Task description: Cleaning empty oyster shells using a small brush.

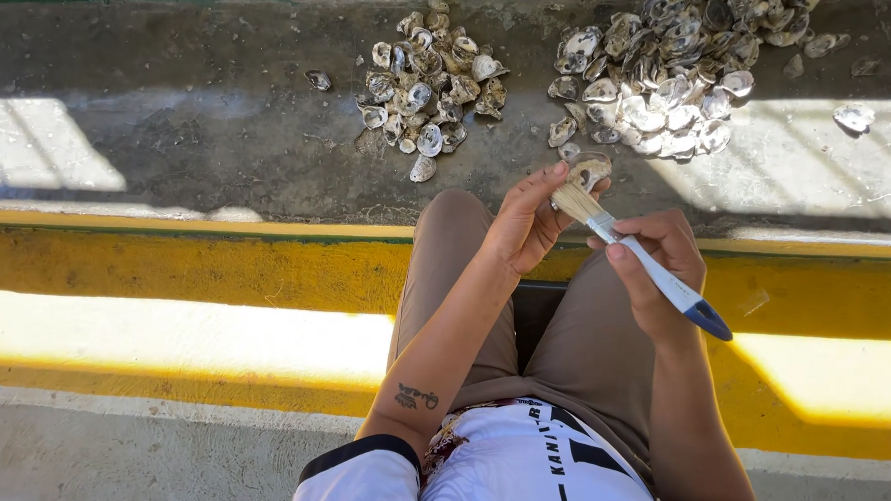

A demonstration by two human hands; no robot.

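left hand (527,227): cupped around one shell (590,169), fingers closed on it from below and the side; shell sits at about 1 o'clock from the palm, held above the knees.
right hand (659,256): wrapped around the brush (638,262) handle near its middle, thumb on top; white handle, blue butt pointing to 4 o'clock.
bristles (576,201): tan, aimed at 11 o'clock, touching the shell's lower edge.
shell position: in the air in front of the person, just short of the right pile (678,60), apart from it.
left pile (428,76): smaller heap at 12 o'clock from the left knee; one stray shell at its 9 o'clock.
right pile: larger, spread wider, a few loose shells out at 3 o'clock.
surface: both heaps lie on the grey concrete ledge (210,121); yellow curb (166,263) runs between ledge and the person.
lighting: hard sun patches on curb and ledge; the shell is partly in shade, so surface detail is hard to read.
technique (my read): keep the shell pinned by its rim so the face stays exposed; short strokes away from the palm; rotate the shell, not the brush wrist.
risk (my read): sharp shell edges against the left fingers; a looser hold would let it twist under the bristles.
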